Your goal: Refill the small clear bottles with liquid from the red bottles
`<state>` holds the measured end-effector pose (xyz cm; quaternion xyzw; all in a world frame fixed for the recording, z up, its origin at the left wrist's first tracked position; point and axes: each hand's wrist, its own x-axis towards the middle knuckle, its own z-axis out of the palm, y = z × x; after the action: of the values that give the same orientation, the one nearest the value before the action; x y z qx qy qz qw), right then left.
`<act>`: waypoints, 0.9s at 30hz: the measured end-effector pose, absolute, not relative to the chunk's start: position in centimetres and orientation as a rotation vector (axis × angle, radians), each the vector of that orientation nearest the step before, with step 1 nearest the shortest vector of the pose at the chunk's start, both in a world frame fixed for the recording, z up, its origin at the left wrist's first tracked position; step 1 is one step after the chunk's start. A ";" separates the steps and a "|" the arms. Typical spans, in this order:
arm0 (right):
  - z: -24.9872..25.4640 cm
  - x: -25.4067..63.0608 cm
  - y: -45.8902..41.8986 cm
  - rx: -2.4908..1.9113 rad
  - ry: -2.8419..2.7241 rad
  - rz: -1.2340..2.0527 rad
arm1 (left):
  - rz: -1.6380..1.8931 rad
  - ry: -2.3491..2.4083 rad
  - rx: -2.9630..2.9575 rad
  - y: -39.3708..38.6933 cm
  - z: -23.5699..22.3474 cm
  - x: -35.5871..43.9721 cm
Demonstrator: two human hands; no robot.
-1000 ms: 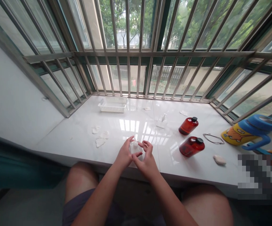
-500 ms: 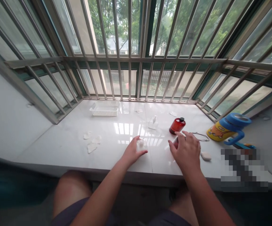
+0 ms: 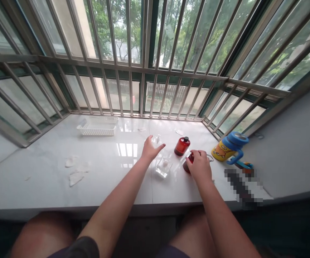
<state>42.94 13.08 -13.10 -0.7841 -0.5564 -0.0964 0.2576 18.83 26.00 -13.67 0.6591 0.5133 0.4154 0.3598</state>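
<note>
Okay, right hand has its fingers curled around the near red bottle, gripping it toward the top; the hand covers much of it. That bottle is on the right half of the white sill, nearer the front edge than the other one. Far red bottle, black-capped, stands just behind it toward the window edge, untouched.

Left hand is stretched out over the middle of the sill, thumb and fingers spread apart, nothing clasped. It's right by a clear nozzled piece, partly hidden behind the hand; can't tell if they touch. Square clear bottle sits between the two forearms, mid-sill, toward the front edge, apart from both hands.

Rest: white perforated basket at the back left corner, near the window bars. Crumpled white scraps on the left half, smaller ones along the back edge. Blue-and-yellow mug near the right end, a thin loop between it and the right hand, mostly covered.
</note>
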 end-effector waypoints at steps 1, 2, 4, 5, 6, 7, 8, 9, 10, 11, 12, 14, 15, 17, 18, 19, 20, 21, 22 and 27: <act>-13.1 43.1 13.4 -2.132 -1.496 -0.257 | 1.058 1.321 1.751 27.3 -13.5 19.8; -13.1 43.2 13.6 -2.137 -1.487 -0.252 | 1.037 1.323 1.790 28.5 -13.5 20.8; -13.1 43.5 14.0 -2.147 -1.478 -0.237 | 0.977 1.323 1.823 30.6 -13.5 22.2; -13.1 43.6 14.0 -2.153 -1.480 -0.231 | 0.950 1.324 1.825 31.4 -13.7 22.7; -13.1 43.7 14.1 -2.159 -1.487 -0.240 | 0.928 1.328 1.821 31.9 -13.9 22.9; -12.9 43.8 14.1 -2.161 -1.498 -0.274 | 0.913 1.336 1.816 32.2 -14.1 22.8; -12.7 43.9 14.1 -2.154 -1.517 -0.333 | 0.902 1.350 1.815 32.2 -14.4 22.5; -12.4 44.0 14.1 -2.138 -1.542 -0.411 | 0.897 1.368 1.815 32.0 -14.7 21.9; -12.0 44.1 14.3 -2.109 -1.574 -0.491 | 0.896 1.388 1.817 31.6 -15.0 21.0; -11.4 44.1 14.6 -2.072 -1.613 -0.555 | 0.895 1.409 1.820 30.9 -15.2 19.8; -10.8 44.2 15.1 -2.031 -1.662 -0.586 | 0.896 1.428 1.823 30.1 -15.4 18.3; -9.5 44.2 16.8 -1.970 -1.787 -0.549 | 0.904 1.473 1.821 28.1 -15.8 14.5; -8.8 44.2 17.9 -1.968 -1.851 -0.499 | 0.911 1.490 1.817 27.0 -15.9 12.3; -7.7 44.0 20.5 -2.073 -1.955 -0.356 | 0.938 1.538 1.806 25.0 -16.0 7.6; -7.2 43.8 21.8 -2.178 -1.973 -0.263 | 0.954 1.576 1.790 24.2 -16.0 5.3; -6.9 43.6 23.1 -2.293 -1.982 -0.144 | 0.968 1.621 1.766 23.4 -16.0 3.0; -6.6 43.3 24.3 -2.369 -1.979 -0.057 | 0.979 1.673 1.742 22.9 -15.9 0.8; -6.4 43.0 25.3 -2.421 -1.977 0.012 | 0.988 1.726 1.719 22.4 -15.9 -1.2; -6.3 42.6 26.2 -2.450 -1.979 0.064 | 0.996 1.780 1.698 22.1 -15.8 -3.0; -6.2 38.2 27.9 -2.319 -2.074 0.130 | 1.004 1.972 1.621 22.2 -15.6 -8.5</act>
<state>38.23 27.85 -6.22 -0.7447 -0.6659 0.0418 0.0137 -8.45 22.16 -15.56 0.5794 0.7046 0.3587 0.1979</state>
